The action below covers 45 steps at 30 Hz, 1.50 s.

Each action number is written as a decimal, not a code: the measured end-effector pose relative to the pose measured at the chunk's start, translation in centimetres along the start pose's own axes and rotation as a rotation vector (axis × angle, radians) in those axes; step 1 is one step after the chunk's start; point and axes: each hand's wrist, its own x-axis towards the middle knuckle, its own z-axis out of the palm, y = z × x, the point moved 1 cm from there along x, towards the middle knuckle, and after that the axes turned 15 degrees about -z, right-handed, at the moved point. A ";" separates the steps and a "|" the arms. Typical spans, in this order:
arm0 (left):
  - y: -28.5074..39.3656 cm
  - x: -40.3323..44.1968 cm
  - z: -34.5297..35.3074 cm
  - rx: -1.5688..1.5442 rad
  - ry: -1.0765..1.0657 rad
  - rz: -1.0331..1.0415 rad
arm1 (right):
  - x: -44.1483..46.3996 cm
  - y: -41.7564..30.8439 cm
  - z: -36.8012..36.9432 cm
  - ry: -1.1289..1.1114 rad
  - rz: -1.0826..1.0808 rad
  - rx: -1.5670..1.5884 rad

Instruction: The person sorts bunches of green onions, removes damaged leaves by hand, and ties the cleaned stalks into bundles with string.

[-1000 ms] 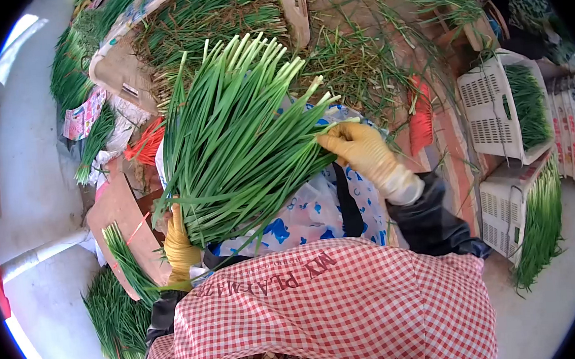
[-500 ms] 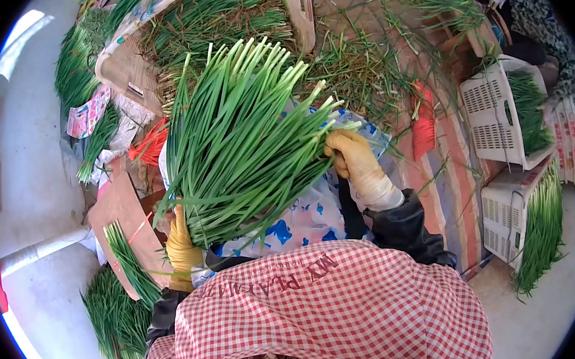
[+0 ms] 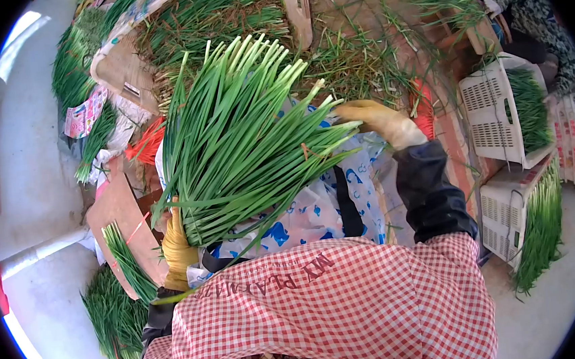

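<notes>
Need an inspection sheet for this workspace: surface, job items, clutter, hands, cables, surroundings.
Surface: blue-and-white sheet, partly covered, black strap across it
Job items: loose fan of greens, pale ends away from wearer
Clutter: scattered trimmings; red strands at left
Left hand: gloved, at the leaf ends, fingers partly hidden
Right hand: gloved, beside the pale ends, contact unclear
Cables: no power cable made out
Surroundings: white crate of greens at right, co-worker beyond
</notes>
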 end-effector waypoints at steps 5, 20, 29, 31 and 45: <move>0.8 -0.4 -0.7 -0.036 -0.022 -0.042 | 3.3 1.1 0.7 -0.064 -0.055 0.202; 0.3 0.1 -0.1 -0.111 -0.079 -0.044 | -5.5 -4.8 6.4 0.106 -0.927 -1.049; -1.4 -0.7 0.9 -0.031 -0.011 -0.015 | -3.2 2.4 4.3 0.431 -1.037 -1.538; -1.6 -0.7 0.8 -0.112 -0.066 -0.031 | -2.0 3.5 -2.5 0.539 -0.391 -1.774; 3.4 0.0 -2.8 -0.644 -0.366 -0.155 | -8.8 0.4 2.3 -0.269 -0.009 0.208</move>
